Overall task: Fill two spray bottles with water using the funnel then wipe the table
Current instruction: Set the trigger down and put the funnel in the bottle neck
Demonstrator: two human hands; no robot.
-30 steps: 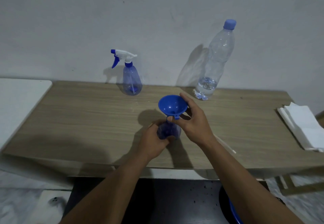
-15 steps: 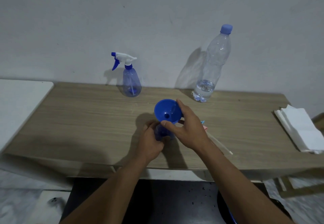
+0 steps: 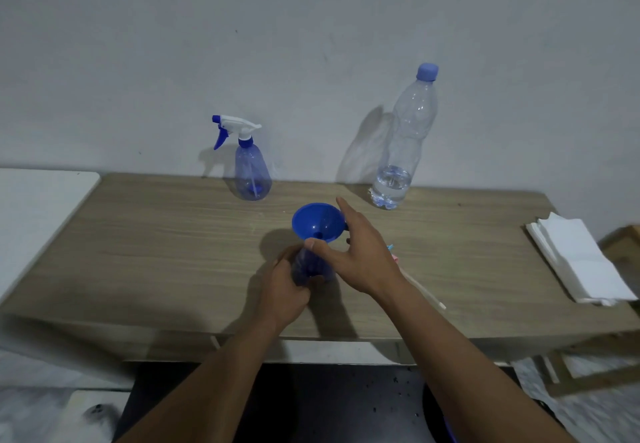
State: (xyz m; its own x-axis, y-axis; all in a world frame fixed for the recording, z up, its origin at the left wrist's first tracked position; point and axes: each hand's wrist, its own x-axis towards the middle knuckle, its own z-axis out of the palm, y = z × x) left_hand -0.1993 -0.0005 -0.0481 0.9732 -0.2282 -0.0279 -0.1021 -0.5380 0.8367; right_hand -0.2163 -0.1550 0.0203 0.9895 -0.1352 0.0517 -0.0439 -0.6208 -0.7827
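**Funnel seated on open spray bottle**

On the wood-grain table (image 3: 145,252) against a pale wall: left hand (image 3: 282,292) wraps the uncapped blue spray bottle (image 3: 306,267). Right hand (image 3: 360,255), fingers spread, pinches the glossy blue funnel (image 3: 317,222) in its neck. Capped spray bottle (image 3: 249,172) and near-empty clear water bottle (image 3: 403,144) stand behind; folded white tissues (image 3: 578,259) lie far right.

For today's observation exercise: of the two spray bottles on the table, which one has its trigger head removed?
The spray bottle held in the left hand, with the blue funnel on top; the one by the wall keeps its trigger.
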